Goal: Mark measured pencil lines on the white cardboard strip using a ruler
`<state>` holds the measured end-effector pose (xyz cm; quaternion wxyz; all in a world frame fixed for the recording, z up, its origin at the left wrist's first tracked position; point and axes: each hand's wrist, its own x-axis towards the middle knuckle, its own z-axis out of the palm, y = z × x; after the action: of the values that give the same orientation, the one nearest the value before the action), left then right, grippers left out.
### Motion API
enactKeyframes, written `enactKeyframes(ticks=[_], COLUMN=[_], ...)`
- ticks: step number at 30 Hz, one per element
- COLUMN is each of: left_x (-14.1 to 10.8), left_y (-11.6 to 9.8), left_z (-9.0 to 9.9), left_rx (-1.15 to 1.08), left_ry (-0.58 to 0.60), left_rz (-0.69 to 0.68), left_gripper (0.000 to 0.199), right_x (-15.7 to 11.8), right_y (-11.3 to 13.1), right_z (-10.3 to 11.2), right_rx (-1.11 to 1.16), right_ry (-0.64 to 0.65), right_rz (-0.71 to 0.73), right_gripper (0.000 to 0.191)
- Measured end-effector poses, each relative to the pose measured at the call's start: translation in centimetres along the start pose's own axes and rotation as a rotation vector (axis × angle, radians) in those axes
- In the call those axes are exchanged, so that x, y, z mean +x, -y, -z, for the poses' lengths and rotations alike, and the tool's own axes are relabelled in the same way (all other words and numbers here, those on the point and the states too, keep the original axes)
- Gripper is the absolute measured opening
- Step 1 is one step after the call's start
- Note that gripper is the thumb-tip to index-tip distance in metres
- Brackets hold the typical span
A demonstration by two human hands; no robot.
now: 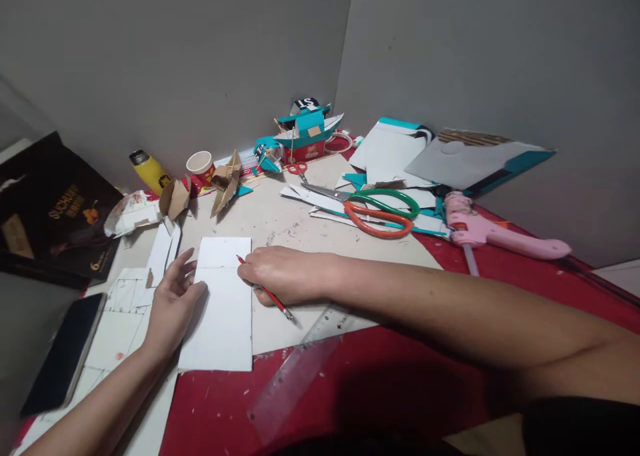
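A white piece of cardboard (220, 323) lies in front of me with a thin line drawn across its upper part. My left hand (175, 299) rests at its left edge, fingers apart and curved, thumb touching the board. At the right edge, my right hand (277, 275) is closed around a red pencil (275, 303), whose eraser end points toward me. Its tip lies near the board's right side, close to the drawn line. A clear plastic ruler (295, 376) lies slanted on the red cloth, below my right wrist.
Scissors (380, 209) with green and orange handles lie on cardboard scraps, left of a pink glue gun (500, 233). Small cardboard boats (305, 129), a paper cup (201, 168) and a yellow bottle (150, 171) stand along the wall. A phone (65, 353) lies at left.
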<state>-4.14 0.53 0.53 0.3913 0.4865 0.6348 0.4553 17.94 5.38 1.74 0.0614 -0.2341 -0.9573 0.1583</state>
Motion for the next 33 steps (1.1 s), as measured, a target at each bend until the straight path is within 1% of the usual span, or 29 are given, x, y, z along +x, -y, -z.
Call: enactKeyframes(ticks=[3,5,7,9,11,13,16,21,24,28,31,33], left_x=[0.0,-0.1,-0.6,-1.3,-2.1,-2.8,-3.6,-4.1,-4.4,-4.4,-4.4,-4.4], left_y=[-0.1,-0.2,-0.5,-0.7,-0.9,-1.1,-1.5,-2.4,-2.5,-1.7,-1.0,-0.8], left_z=[0.5,0.9,1.4,1.7,1.9,1.9,1.8,1.3,0.9,-0.2,-1.2,-1.4], left_rx=[-0.032,-0.064,-0.092,-0.115,-0.137,-0.154,-0.156,-0.093,-0.059,-0.021,0.017,0.076], left_ry=[0.002,0.003,0.01,0.032,0.067,0.104,0.144,0.192,0.219,0.183,0.128,0.114], left_rz=[0.016,0.035,0.056,0.073,0.088,0.104,0.117,0.102,0.092,0.054,-0.007,-0.056], left_gripper=[0.07,0.073,0.074,0.072,0.07,0.069,0.07,0.062,0.056,0.053,0.055,0.053], right_x=[0.0,-0.1,-0.2,-0.3,-0.2,-0.1,-0.1,-0.1,0.0,0.1,0.3,0.4], right_y=[-0.5,-1.4,-2.4,-3.2,-3.6,-3.7,-3.6,-4.0,-4.3,-4.5,-4.6,-4.7], right_z=[-0.5,-0.6,-0.5,-0.3,-0.2,-0.1,-0.2,-0.4,-0.5,-0.5,-0.6,-0.7], right_rx=[0.037,0.061,0.105,0.148,0.185,0.219,0.26,0.288,0.298,0.306,0.305,0.302], right_ry=[-0.083,-0.158,-0.235,-0.345,-0.446,-0.508,-0.542,-0.56,-0.578,-0.595,-0.595,-0.592], right_rz=[0.022,-0.015,-0.054,-0.11,-0.162,-0.195,-0.21,-0.214,-0.216,-0.205,-0.202,-0.204], right_gripper=[0.011,0.014,0.013,0.015,0.016,0.014,0.01,0.018,0.021,0.019,0.016,0.016])
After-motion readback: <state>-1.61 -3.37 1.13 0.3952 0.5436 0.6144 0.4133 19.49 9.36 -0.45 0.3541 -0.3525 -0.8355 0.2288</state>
